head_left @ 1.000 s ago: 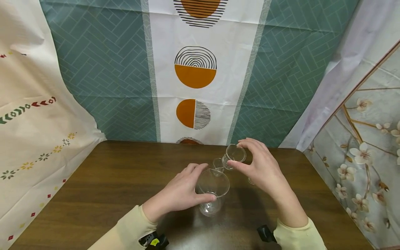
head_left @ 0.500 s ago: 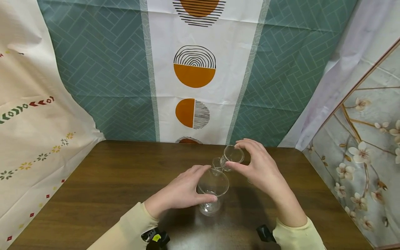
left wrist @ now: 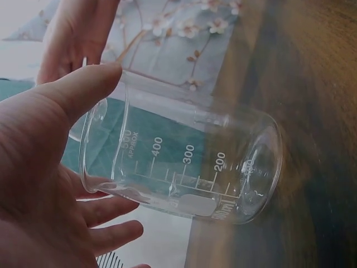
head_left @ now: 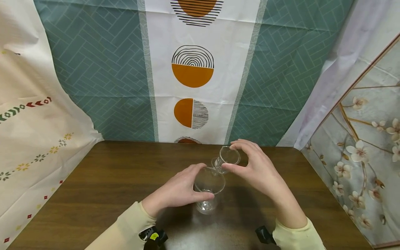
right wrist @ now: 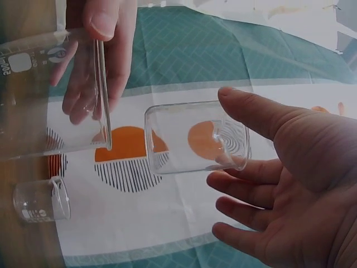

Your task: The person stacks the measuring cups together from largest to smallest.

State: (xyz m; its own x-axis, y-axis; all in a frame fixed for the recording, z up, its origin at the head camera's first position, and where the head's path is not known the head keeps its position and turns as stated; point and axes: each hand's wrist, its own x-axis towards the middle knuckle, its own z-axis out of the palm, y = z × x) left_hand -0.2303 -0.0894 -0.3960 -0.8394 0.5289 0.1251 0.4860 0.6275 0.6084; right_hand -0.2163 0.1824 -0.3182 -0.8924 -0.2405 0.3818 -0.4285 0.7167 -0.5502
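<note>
While the large beaker [left wrist: 184, 148] appears to stand upright on the tabletop [head_left: 131, 180], around its middle and well in from the side edges, the left hand [head_left: 179, 189] grips it near the rim, thumb on the near side, fingertips against the far side. That hold should steady it well, provided the squeeze stays light on thin glass. Just beyond its rim, toward the tabletop's back right corner, the held small beaker [right wrist: 187, 137] hangs off the surface, base down and leaning slightly. The right hand [head_left: 257, 166] pinches its upper wall between thumb and fingers, the remaining fingers spread away. So high a pinch may let the base swing, so slow wrist movement seems wise, with the two glass walls kept from knocking. Farther back, closer to the tabletop's back edge, stands the smallest beaker [right wrist: 42, 202], apparently untouched; room should be left for it. Past that edge hangs a patterned cloth [head_left: 112, 76].
</note>
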